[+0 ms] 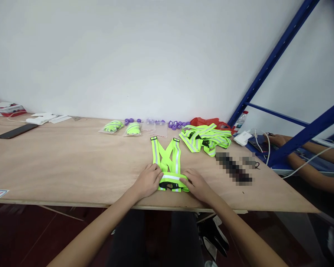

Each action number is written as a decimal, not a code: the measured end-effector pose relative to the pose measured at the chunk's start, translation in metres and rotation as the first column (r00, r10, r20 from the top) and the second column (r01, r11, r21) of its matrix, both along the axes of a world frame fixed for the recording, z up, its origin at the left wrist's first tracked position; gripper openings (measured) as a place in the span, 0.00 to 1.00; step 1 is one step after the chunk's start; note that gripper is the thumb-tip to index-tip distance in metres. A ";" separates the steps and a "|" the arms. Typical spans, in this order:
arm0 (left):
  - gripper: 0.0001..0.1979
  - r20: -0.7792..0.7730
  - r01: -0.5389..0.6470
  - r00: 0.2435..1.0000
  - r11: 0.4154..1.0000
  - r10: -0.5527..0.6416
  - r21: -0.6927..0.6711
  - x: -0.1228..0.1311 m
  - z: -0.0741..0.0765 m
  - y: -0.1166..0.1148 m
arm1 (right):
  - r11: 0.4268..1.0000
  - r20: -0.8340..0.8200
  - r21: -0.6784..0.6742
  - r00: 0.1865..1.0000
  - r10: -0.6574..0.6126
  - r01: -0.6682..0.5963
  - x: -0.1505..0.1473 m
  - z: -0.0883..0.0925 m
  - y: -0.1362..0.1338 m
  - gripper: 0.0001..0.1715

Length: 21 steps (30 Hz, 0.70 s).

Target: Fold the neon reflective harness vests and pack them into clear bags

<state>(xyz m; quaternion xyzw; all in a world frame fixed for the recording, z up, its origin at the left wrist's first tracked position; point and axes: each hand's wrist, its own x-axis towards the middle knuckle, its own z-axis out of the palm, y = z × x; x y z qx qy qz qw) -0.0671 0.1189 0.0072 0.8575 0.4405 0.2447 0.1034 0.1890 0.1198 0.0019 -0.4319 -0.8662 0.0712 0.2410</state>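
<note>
**Both hands at the waistband of a reflective harness**

My left hand and right hand lie palm down on the counter, one at each end of the folded waistband of a fluorescent yellow harness. Neither hand is closed. The fingers of each are spread loosely, with their tips touching the band's outer edges. Whether a thumb is tucked beneath the band cannot be told.

The step in hand appears to be squaring and flattening the band. It is judged best done with even pressure from both sides, so that the grey reflective stripe lies straight and the layers sit edge on edge. The two shoulder straps should be left untwisted.

The harness lies directly between my hands, close to the counter's near edge. Its straps cross once and run away from me toward the wall, ending in two black-tipped tabs.

Beyond it to the right lies a loose pile of like harnesses, well apart from my right hand. Behind the pile is a red bag. Along the wall are two bagged harnesses and a row of small purple pieces. A dark phone lies far left. At far right, past a blue rack, another person's hand rests on a lower surface
</note>
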 end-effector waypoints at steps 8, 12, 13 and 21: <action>0.15 -0.088 -0.052 0.995 0.998 0.056 0.045 0.002 -0.002 -0.001 | 0.992 0.174 0.117 0.982 -0.069 0.049 0.002 -0.006 0.001 0.13; 0.15 -0.086 -0.048 0.995 0.997 0.053 0.058 0.001 -0.007 -0.002 | 0.986 0.119 0.154 0.990 -0.075 0.057 0.004 -0.010 0.002 0.15; 0.15 -0.087 -0.046 0.995 0.998 0.051 0.050 0.001 -0.009 -0.001 | 0.982 0.097 0.178 0.992 -0.077 0.059 0.004 -0.011 0.003 0.17; 0.14 -0.102 -0.038 0.994 0.999 0.037 -0.008 -0.001 -0.012 0.000 | 0.937 0.178 0.341 0.984 0.012 -0.073 -0.002 -0.010 -0.001 0.13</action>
